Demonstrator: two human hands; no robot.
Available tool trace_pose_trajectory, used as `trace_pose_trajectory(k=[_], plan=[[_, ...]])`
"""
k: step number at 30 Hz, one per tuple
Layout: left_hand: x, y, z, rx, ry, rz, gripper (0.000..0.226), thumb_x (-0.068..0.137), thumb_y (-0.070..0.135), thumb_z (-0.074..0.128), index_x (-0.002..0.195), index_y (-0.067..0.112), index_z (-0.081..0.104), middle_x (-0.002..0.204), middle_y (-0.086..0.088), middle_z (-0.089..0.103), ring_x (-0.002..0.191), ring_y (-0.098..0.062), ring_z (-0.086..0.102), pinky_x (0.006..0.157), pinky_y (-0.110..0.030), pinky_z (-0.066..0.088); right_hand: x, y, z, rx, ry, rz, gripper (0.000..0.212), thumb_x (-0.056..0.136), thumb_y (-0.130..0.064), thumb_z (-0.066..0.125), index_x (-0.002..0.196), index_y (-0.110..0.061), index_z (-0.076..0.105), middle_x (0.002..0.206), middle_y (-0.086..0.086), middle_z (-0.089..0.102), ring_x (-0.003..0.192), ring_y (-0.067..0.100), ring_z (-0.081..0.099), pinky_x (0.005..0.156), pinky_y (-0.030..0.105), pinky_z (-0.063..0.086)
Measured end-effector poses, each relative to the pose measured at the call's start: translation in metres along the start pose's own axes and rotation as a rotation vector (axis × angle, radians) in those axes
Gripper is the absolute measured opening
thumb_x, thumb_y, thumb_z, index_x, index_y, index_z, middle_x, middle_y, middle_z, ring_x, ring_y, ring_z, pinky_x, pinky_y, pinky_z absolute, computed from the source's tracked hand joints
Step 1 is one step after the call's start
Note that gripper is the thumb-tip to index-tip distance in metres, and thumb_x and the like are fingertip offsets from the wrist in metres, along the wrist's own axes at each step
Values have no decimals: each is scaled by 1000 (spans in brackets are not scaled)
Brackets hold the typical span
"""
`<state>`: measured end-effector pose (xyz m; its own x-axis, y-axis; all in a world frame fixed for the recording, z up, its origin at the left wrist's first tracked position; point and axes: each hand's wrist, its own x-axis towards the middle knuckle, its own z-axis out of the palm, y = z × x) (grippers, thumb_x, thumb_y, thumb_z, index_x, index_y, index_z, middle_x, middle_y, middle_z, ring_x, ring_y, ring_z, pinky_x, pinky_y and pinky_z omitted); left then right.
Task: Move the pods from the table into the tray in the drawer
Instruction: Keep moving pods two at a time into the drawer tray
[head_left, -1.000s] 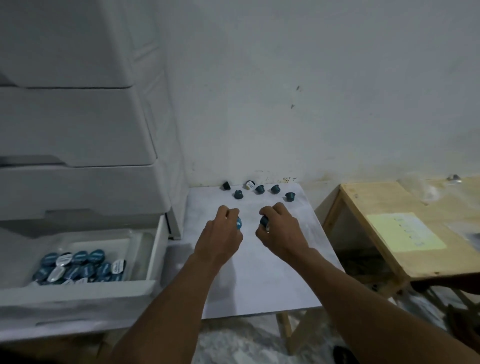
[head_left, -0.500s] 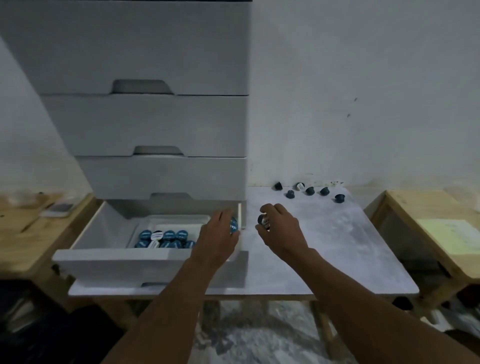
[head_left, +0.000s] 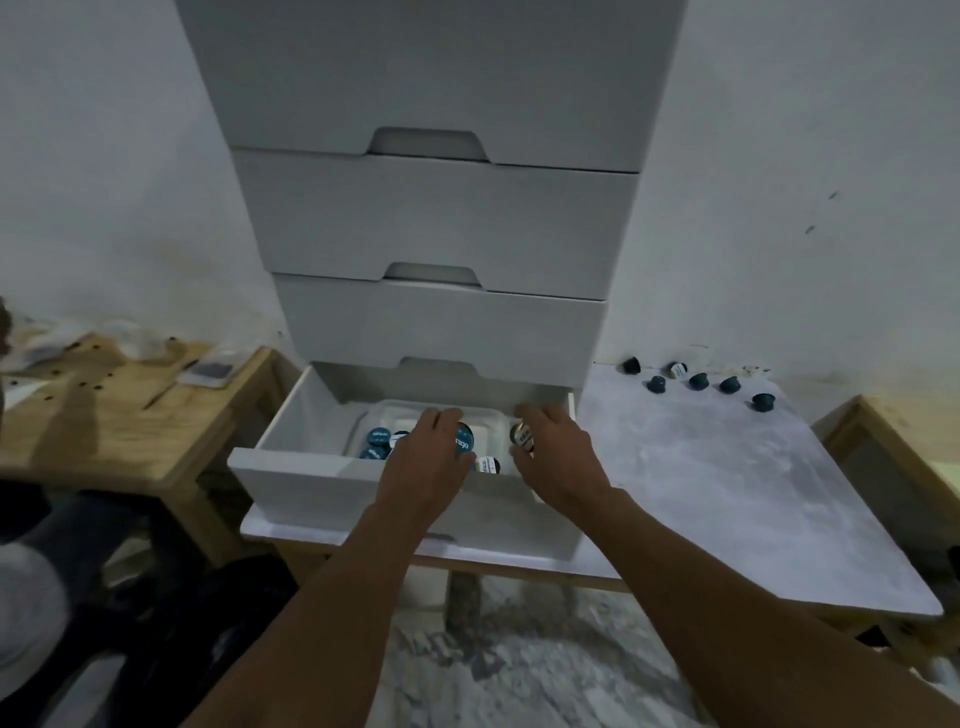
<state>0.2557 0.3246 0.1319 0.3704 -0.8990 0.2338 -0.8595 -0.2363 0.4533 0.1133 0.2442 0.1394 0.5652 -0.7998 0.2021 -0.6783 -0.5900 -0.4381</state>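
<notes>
Both hands hang over the open bottom drawer (head_left: 291, 467) of the white cabinet. My left hand (head_left: 428, 457) grips a blue-lidded pod (head_left: 464, 446) above the white tray (head_left: 491, 423). My right hand (head_left: 558, 457) grips a white-labelled pod (head_left: 522, 436) at the tray's right edge. Several blue pods (head_left: 376, 441) lie in the tray's left part, and one white-lidded pod (head_left: 488, 464) sits between my hands. Several dark pods (head_left: 698, 381) stand at the far edge of the grey table (head_left: 727, 493).
Three closed drawers (head_left: 436, 228) stack above the open one. A wooden table (head_left: 104, 415) with a phone-like object (head_left: 210, 371) stands at the left. Another wooden table (head_left: 883, 431) is at the right. A wall runs behind everything.
Both hands carried their pods left from the table to above the tray in the drawer. The view swung left with them.
</notes>
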Motion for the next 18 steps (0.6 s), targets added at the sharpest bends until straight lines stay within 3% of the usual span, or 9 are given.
trace_pose_trajectory(k=[7,13,18], plan=[[33,-33,1,103,-33,-14,37,87,22,61,122,13,53,121,-5,59,108,-20,51,94,-30,39,48,2,31,41,-99,9,39,88,-16,60,126,-18,53,124,13,47,104,31,57,92,35,50],[72,-53,15,93,-135,-50,40,86,17,61,124,12,51,124,-6,53,110,-20,52,94,-26,39,87,12,57,39,-178,-18,46,88,-12,60,132,-15,46,131,11,47,110,28,55,93,33,47],[102,-55,30,56,-209,-13,45,87,14,61,130,14,47,128,-6,49,113,-21,50,94,-25,39,114,25,70,0,-236,6,44,86,-3,60,127,-15,50,128,14,47,106,30,56,90,33,47]])
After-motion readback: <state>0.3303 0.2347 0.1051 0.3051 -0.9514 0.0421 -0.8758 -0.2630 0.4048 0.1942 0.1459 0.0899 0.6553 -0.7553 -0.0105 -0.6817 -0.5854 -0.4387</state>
